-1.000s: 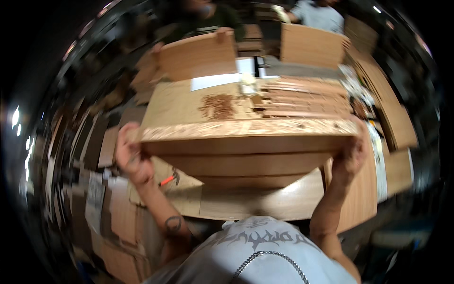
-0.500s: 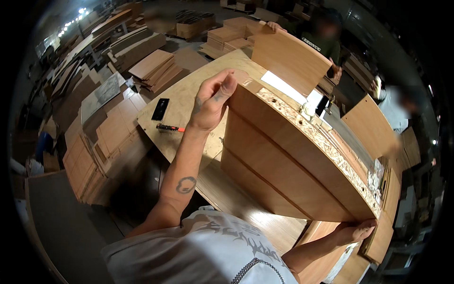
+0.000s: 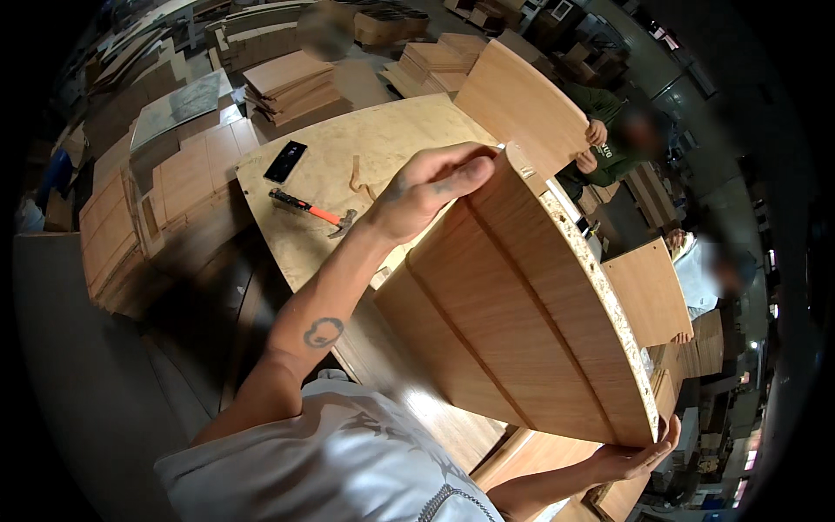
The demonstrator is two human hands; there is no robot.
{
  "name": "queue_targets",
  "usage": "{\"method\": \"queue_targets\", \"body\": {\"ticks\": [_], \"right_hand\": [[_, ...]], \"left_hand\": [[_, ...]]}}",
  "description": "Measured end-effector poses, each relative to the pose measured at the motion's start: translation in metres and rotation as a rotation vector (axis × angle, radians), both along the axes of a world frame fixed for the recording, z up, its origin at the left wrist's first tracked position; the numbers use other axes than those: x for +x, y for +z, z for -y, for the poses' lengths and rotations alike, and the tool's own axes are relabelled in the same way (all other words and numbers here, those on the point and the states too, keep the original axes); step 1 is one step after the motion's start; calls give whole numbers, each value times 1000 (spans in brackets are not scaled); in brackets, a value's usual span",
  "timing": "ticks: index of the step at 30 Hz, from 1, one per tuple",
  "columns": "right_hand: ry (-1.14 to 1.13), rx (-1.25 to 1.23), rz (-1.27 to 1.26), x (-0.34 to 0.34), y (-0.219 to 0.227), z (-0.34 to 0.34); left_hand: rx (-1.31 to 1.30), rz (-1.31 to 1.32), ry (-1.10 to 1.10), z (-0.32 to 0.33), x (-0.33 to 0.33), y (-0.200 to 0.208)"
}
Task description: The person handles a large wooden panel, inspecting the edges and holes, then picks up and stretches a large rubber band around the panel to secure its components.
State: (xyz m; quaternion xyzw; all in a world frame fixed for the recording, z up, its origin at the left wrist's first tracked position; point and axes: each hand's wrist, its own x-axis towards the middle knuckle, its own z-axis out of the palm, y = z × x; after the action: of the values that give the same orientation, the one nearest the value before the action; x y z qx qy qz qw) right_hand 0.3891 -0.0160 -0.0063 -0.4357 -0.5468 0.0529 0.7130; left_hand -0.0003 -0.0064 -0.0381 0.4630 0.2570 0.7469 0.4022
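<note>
A brown wood-grain panel (image 3: 487, 331) with two dark grooves stands tilted before me, its raw chipboard edge turned upward and to the right. My left hand (image 3: 437, 187) grips its far upper corner, thumb on top. At the near right corner, my right hand (image 3: 642, 457) is cupped round the panel from below, fingers along the edge. To the left of my left forearm, a hammer (image 3: 311, 209) with a black and orange handle lies on the pale worktable (image 3: 348, 130). A black phone (image 3: 285, 162) rests beyond the hammer.
Across the table a co-worker in dark clothing holds up a wooden board (image 3: 522, 100). Farther right, another person holds a smaller board (image 3: 651, 291) with holes. Stacks of cut panels (image 3: 196, 187) stand on the left, with more piles (image 3: 439, 63) behind the table.
The panel has swung, its near end coming closer to me, and both hands have moved with it. More of the hammer shows now. The co-worker now has both hands at the board's right edge.
</note>
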Motion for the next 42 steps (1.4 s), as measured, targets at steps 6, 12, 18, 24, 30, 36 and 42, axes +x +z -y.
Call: {"method": "queue_targets", "body": {"ticks": [6,12,18,24,30,36,42], "right_hand": [[20,76,234,9,22,1],[-95,11,214,5,16,12],[-92,98,171,16,4,28],[-57,105,73,28,-9,36],[29,129,2,34,-16,32],[107,129,72,33,-9,25],[-140,27,340,35,3,15]], "left_hand": [[46,-203,-111,-10,-24,35],[-59,-338,-186,6,-44,72],[-126,-733,-182,24,-54,109],[-220,-880,-195,28,-57,121],[-169,-959,138,43,-35,120],[-69,-701,217,34,-52,106],[-211,-566,281,32,-72,75]]}}
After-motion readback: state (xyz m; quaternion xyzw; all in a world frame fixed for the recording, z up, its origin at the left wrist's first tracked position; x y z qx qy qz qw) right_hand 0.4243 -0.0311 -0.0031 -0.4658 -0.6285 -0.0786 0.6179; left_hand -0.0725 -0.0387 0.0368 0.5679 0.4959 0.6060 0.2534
